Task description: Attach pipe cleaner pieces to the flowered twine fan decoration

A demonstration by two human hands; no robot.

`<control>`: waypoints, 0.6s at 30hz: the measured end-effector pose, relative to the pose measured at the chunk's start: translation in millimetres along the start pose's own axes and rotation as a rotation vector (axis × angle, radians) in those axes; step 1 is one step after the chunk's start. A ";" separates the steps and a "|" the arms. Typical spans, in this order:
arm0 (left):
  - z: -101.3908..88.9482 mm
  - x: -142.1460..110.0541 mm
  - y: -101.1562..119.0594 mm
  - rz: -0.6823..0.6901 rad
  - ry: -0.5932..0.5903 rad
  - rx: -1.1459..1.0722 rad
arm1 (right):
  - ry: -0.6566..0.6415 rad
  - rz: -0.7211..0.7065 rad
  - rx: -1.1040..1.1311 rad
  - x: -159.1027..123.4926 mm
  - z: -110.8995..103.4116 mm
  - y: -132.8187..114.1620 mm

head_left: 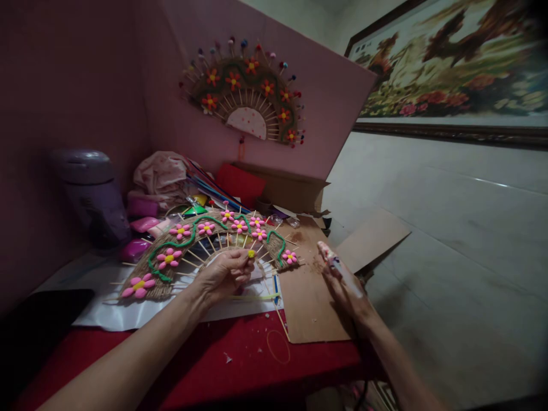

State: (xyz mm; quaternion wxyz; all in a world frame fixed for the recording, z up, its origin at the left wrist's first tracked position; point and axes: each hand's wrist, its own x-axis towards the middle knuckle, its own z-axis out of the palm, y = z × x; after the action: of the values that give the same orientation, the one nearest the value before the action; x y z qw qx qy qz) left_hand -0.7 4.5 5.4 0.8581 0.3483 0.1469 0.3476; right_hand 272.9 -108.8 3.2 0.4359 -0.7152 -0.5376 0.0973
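Observation:
My left hand (225, 275) is closed, pinching a small yellow clay ball (251, 254) between thumb and fingertips. It hovers in front of a fan-shaped craft (159, 245) made of sticks wound with brown twine. Pink flowers with yellow centres and a wavy green strip decorate the fan, which lies on a white sheet (103, 308). To the right, my right hand (347, 297) is wrapped round a pale tool (346, 278) that looks like a glue gun, held above cardboard. Its shape is partly blurred and hidden by the fingers.
A flat cardboard piece (314, 311) covers the right of the red table (214, 359), near a rubber band (278, 347). Clay packets (143, 224) and a purple bottle (92, 197) stand at left. A finished fan (250, 85) hangs on the pink board behind.

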 end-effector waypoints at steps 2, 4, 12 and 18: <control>0.1 0.2 -0.2 -0.004 0.012 0.006 | -0.108 -0.078 -0.230 4.6 -7.0 15.7; 0.0 0.3 -0.4 -0.002 0.013 0.010 | -0.197 -0.139 -0.410 8.6 -9.0 27.9; -1.9 0.0 -1.7 0.040 -0.022 0.043 | -0.269 -0.260 -0.709 14.0 -13.2 28.1; 4.4 -3.7 20.1 0.203 0.104 0.075 | -0.067 -0.460 -0.478 2.5 13.3 -71.1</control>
State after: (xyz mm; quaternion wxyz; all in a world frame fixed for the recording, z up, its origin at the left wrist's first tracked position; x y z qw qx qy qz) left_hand -11.1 10.1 22.6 0.7962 0.3748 0.1679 0.4443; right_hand 217.2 -96.8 47.8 0.2486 -0.6535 -0.7066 -0.1091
